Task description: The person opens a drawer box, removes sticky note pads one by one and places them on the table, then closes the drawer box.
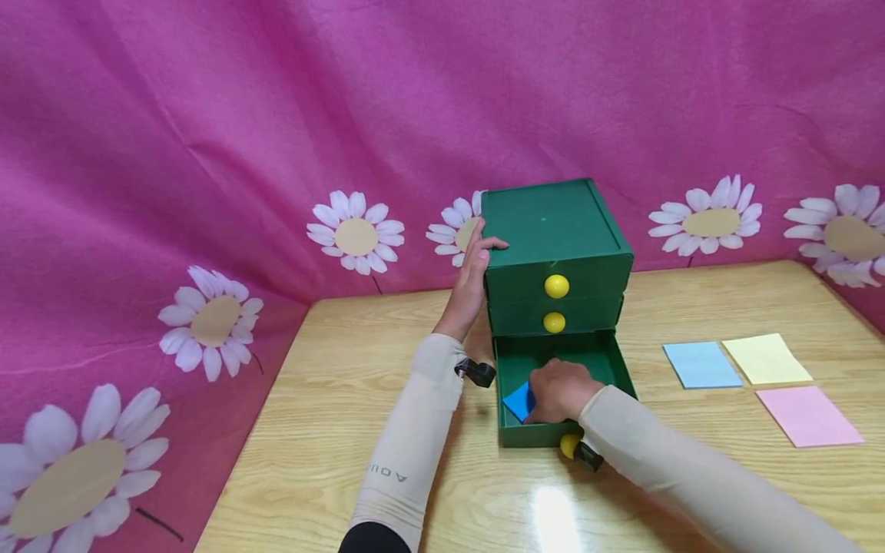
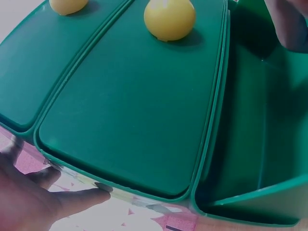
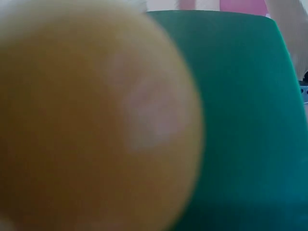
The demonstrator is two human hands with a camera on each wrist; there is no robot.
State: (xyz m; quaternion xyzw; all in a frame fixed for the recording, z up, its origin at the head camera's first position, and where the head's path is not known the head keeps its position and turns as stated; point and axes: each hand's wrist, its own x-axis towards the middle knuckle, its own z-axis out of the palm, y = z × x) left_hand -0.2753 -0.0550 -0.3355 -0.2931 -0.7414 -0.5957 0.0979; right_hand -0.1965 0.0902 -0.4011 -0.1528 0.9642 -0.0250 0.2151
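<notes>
A green three-drawer cabinet (image 1: 553, 223) with round yellow knobs stands on the table, its bottom drawer (image 1: 525, 438) pulled out. My left hand (image 1: 469, 288) rests against the cabinet's left side, fingers extended, fingertips at the top edge. Inside the bottom drawer, my right hand (image 1: 561, 390) has its fingers curled at a dark blue sticky note (image 1: 516, 402) and pinches its right part, which the hand hides. In the right wrist view, the bottom drawer's yellow knob (image 3: 101, 115) blocks much of the picture, and the hand is out of sight.
Light blue (image 1: 702, 365), yellow (image 1: 766, 359) and pink (image 1: 809, 415) sticky notes lie on the wooden table (image 1: 346, 384) right of the cabinet. A magenta cloth (image 1: 415, 100) with white flowers hangs behind and at the sides.
</notes>
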